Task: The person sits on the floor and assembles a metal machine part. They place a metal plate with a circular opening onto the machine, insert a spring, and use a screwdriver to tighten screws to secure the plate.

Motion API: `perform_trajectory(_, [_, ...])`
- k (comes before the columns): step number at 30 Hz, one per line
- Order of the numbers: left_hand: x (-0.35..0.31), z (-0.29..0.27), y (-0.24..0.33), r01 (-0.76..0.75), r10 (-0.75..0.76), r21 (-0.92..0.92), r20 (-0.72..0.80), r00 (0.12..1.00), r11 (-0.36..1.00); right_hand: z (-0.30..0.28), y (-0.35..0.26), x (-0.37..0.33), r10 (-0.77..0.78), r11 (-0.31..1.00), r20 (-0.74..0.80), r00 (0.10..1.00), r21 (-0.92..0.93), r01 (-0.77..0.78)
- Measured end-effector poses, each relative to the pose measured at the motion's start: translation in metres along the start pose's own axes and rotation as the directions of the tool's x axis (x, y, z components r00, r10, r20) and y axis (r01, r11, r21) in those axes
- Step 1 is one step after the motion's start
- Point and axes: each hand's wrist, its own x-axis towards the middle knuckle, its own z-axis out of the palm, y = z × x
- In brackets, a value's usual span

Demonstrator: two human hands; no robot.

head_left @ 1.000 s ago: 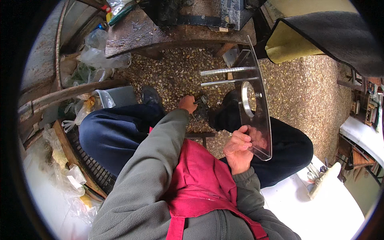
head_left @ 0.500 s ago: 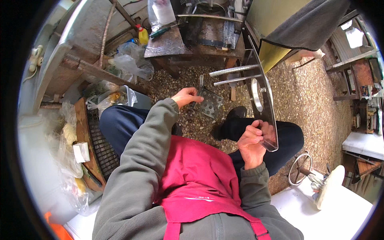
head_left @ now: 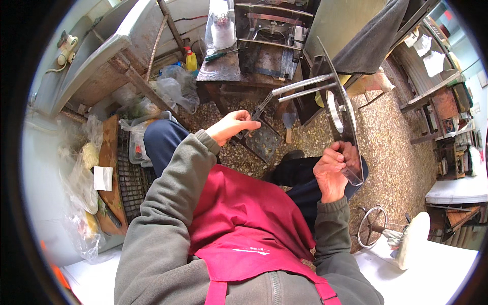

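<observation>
Right of centre, the right hand pinches the plate, probably stiff, slick, best held by edges; left hand grip unclear.

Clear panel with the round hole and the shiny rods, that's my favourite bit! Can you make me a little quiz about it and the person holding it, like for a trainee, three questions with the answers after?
1. How many metal rods stick out from the clear panel?
2. Pick one. The person grips that panel with: A) the left; B) the right; C) both.
3. True or false: the person's apron is blue.

Key
1. Two.
2. B, the right hand grips it near its lower end.
3. False: the apron is red.
</observation>
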Motion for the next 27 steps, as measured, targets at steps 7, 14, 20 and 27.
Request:
perform_trajectory(7, [-0.0084, -0.0044, -0.0030, 0.001, -0.001, -0.018, 0.030, 1.000, 1.000, -0.0016, -0.0057, 0.0045, 0.002, 0.997, 0.010, 1.000, -0.077, -0.001])
perform_trajectory(14, [-0.0120, -0.0033, 0.0028, -0.012, 0.010, 0.032, 0.066, 0.998, 0.999, -0.0020, -0.0039, 0.0069, -0.023, 0.995, -0.020, 1.000, -0.101, 0.021])
perform_trajectory(20, [-0.0102, -0.0041, 0.0007, 0.042, -0.046, 0.065, 0.059, 0.997, 0.997, -0.0005, -0.0046, 0.0072, -0.030, 0.994, -0.027, 0.999, -0.105, 0.027])
perform_trajectory(27, [-0.0064, -0.0043, -0.0012, 0.052, -0.058, 0.077, 0.086, 0.995, 0.996, -0.0080, -0.0072, 0.0059, -0.050, 0.992, -0.011, 0.999, -0.120, 0.048])
